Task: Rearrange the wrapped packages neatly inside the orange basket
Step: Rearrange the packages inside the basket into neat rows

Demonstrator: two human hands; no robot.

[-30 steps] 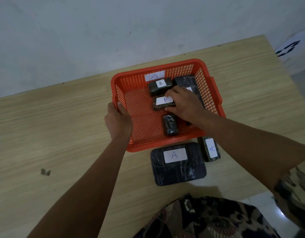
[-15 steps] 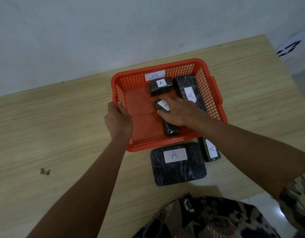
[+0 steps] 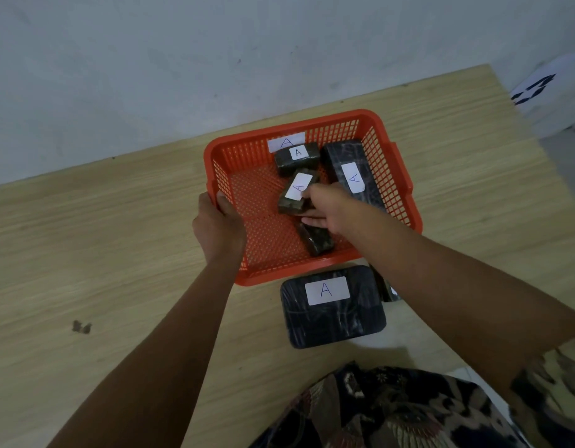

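Observation:
The orange basket (image 3: 396,176) stands on the wooden table near the wall. My left hand (image 3: 217,225) grips its left rim. My right hand (image 3: 328,205) is inside the basket, holding a small dark wrapped package (image 3: 295,193) with an "A" label, tilted and raised off the floor. Another small package (image 3: 297,157) lies at the back wall, a long black package (image 3: 352,171) along the right wall, and an unlabelled small package (image 3: 315,238) near the front. Outside, a large black package (image 3: 333,307) lies in front of the basket; another package (image 3: 388,291) is mostly hidden by my right forearm.
The table (image 3: 101,240) runs left and right of the basket, bounded by a pale wall behind. A small dark scrap (image 3: 81,327) lies on the left part. A white sheet with black marks (image 3: 551,88) sits beyond the table's right corner.
My right hand has lifted and turned the small labelled package, so its label now faces up and it points diagonally. The left hand stays on the rim.

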